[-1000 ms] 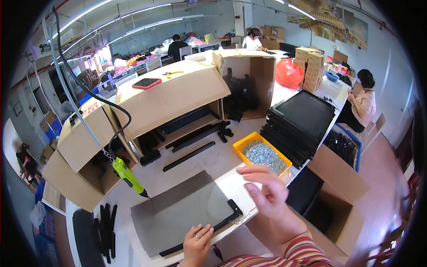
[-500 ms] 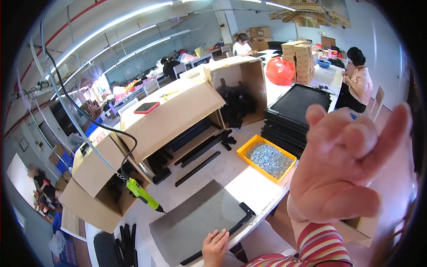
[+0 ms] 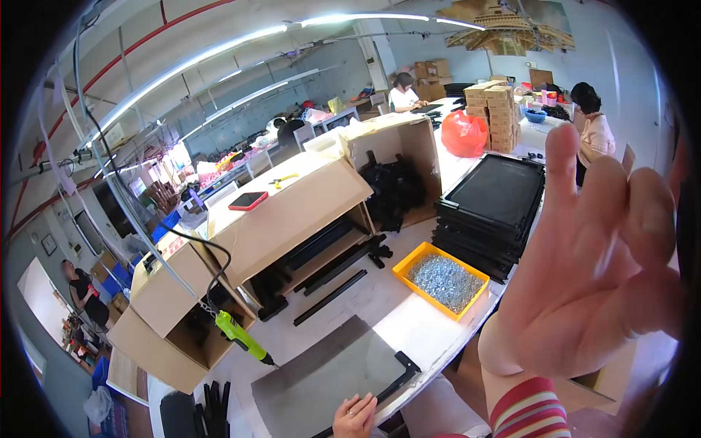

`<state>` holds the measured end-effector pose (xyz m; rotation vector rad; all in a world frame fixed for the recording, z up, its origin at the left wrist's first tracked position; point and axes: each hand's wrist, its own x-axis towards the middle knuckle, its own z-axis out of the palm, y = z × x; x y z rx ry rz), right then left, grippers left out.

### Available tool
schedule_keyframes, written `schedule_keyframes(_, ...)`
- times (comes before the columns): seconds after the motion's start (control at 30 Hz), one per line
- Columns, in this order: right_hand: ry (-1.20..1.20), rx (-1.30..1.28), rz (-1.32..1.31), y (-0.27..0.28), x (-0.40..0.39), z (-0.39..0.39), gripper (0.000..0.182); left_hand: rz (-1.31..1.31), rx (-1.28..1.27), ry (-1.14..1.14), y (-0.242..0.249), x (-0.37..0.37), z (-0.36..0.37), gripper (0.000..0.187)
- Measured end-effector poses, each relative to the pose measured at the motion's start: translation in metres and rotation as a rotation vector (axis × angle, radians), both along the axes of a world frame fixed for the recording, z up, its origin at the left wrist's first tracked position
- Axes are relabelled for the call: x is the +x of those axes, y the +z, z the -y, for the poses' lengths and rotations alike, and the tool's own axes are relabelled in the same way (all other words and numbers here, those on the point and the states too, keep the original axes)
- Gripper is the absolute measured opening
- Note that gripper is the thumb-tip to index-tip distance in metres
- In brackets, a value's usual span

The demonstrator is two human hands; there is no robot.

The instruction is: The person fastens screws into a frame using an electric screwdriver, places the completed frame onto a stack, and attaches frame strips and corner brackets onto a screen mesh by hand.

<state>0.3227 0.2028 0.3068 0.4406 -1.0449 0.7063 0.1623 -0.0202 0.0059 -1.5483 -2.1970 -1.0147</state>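
My right hand (image 3: 591, 270) is raised close to the camera at the right, palm showing, fingers apart and partly curled, holding nothing. My left hand (image 3: 355, 416) rests at the bottom on the black frame strip (image 3: 398, 381) along the near edge of a grey mesh sheet (image 3: 321, 372). Its fingers lie flat on the strip, beside a black corner piece. A green electric screwdriver (image 3: 241, 336) hangs from a cable, its tip near the sheet's left corner. Beyond the sheet sits a yellow tray (image 3: 400, 274) of small metal screws.
A stack of black frames (image 3: 496, 190) stands behind the tray. Cardboard boxes (image 3: 292, 226) hold black strips; another strip (image 3: 330, 297) lies before them. A phone (image 3: 248, 201) rests on a box. A red bag (image 3: 464, 134) and two seated people are farther back.
My right hand has turned more upright and moved slightly right, its fingers more spread. The camera view has shifted a little. My left hand stays on the strip.
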Motion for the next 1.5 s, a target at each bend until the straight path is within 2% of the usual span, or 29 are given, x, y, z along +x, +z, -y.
schedule_keyframes(0.07, -0.019, -0.012, 0.004, -0.005, 0.002, -0.003, 0.052, 0.013, 0.007, -0.010, -0.007, -0.001, 0.001, 0.023)
schedule_keyframes(0.13, -0.007, -0.059, 0.042, -0.001, -0.004, -0.011, 0.048, 0.186, -0.092, 0.114, -0.017, -0.002, 0.002, 0.029)
schedule_keyframes(0.17, 0.010, -0.091, 0.073, 0.004, -0.006, -0.017, 0.045, 0.024, -0.098, 0.031, -0.015, -0.006, 0.004, 0.029)
schedule_keyframes(0.27, 0.048, -0.154, 0.139, -0.007, -0.012, -0.023, 0.038, 0.056, -0.104, 0.037, -0.003, -0.002, 0.003, 0.028)
schedule_keyframes(0.47, 0.048, -0.104, 0.199, -0.016, -0.013, -0.028, 0.026, 0.061, -0.073, 0.051, -0.008, -0.003, 0.003, 0.027)
schedule_keyframes(0.53, 0.175, -0.060, 0.240, -0.047, -0.039, -0.027, 0.042, 0.071, -0.054, 0.063, -0.010, -0.004, 0.001, 0.027)
schedule_keyframes(0.6, 0.166, 0.086, 0.603, -0.087, -0.059, -0.028, 0.021, 0.079, -0.047, 0.085, -0.012, -0.004, 0.005, 0.027)
schedule_keyframes(0.63, 0.094, 0.204, 0.909, -0.112, -0.070, -0.035, 0.027, 0.082, -0.047, 0.077, -0.011, -0.004, 0.005, 0.027)
schedule_keyframes(0.67, -0.023, 0.308, 1.080, -0.137, -0.081, -0.034, 0.039, 0.083, -0.047, 0.065, -0.011, -0.004, 0.003, 0.027)
schedule_keyframes(0.73, -0.010, 0.304, 1.291, -0.210, -0.092, -0.043, 0.043, 0.080, -0.052, 0.065, -0.011, -0.003, 0.006, 0.027)
schedule_keyframes(0.77, 0.030, 0.221, 1.420, -0.234, -0.087, -0.045, 0.044, 0.063, -0.068, 0.049, -0.009, -0.005, 0.005, 0.027)
schedule_keyframes(0.8, 0.061, 0.156, 1.515, -0.248, -0.080, -0.044, 0.045, 0.062, -0.058, 0.051, -0.005, -0.006, 0.003, 0.027)
schedule_keyframes(0.9, 0.063, 0.175, 1.666, -0.277, -0.062, -0.038, 0.059, 0.059, -0.086, 0.069, 0.003, -0.003, 0.003, 0.025)
schedule_keyframes(0.93, 0.058, 0.250, 1.636, -0.287, -0.059, -0.039, 0.066, 0.073, -0.089, 0.067, 0.005, -0.003, 0.004, 0.026)
schedule_keyframes(1.07, 0.017, 0.269, 1.559, -0.311, -0.056, -0.035, 0.069, 0.074, -0.111, 0.044, 0.005, -0.007, 0.005, 0.027)
schedule_keyframes(1.27, -0.062, 0.176, 1.524, -0.311, -0.054, -0.031, 0.066, 0.120, -0.109, 0.034, 0.003, -0.011, 0.005, 0.028)
schedule_keyframes(1.37, 0.072, 0.145, 1.512, -0.322, -0.056, -0.038, 0.059, 0.132, -0.050, -0.011, 0.009, -0.008, 0.008, 0.031)
schedule_keyframes(1.5, -0.007, 0.164, 1.535, -0.316, -0.051, -0.034, 0.055, 0.126, -0.064, -0.040, 0.010, -0.007, 0.007, 0.030)
